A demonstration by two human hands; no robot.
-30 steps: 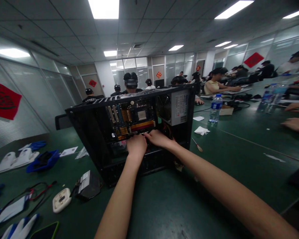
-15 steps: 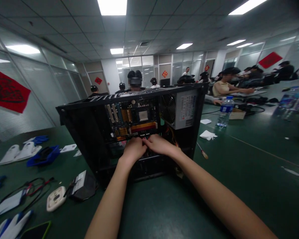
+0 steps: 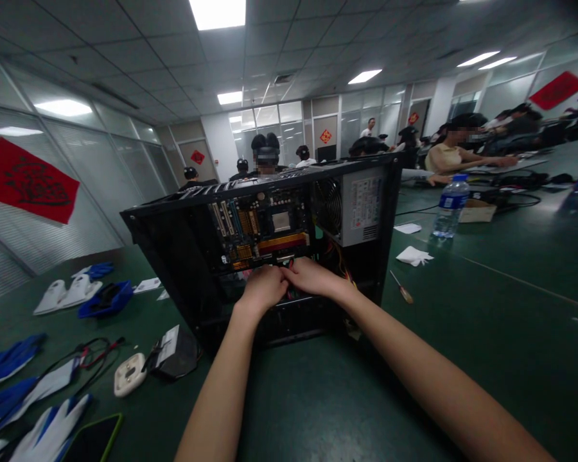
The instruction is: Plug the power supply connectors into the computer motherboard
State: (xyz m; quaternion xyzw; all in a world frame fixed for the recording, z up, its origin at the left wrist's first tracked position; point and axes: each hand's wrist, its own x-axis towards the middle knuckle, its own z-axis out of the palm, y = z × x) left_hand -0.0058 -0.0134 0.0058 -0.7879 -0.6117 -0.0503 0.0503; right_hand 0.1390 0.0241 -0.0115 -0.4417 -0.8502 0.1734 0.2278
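Note:
An open black computer case [image 3: 183, 256] stands on its side on the green table [image 3: 462, 321]. Inside it I see a motherboard [image 3: 260, 234], a fan and a grey power supply [image 3: 361, 205]. Both my hands reach into the case just below the motherboard. My left hand [image 3: 262, 289] is curled into a loose fist, and my right hand [image 3: 311, 277] meets it fingertip to fingertip, pinching at a small part among the cables. What the fingers hold is hidden.
A screwdriver [image 3: 402, 289] lies right of the case, with white tissues [image 3: 414, 255] and a water bottle [image 3: 449, 205] beyond. Left of the case lie a drive [image 3: 171, 353], a white round part [image 3: 129, 375], cables, several blue-white gloves [image 3: 52, 430] and a phone [image 3: 91, 439]. Other people sit at the back.
The view has shifted slightly, so the case sits a little further right and higher. My two hands stay together at the same spot under the motherboard.

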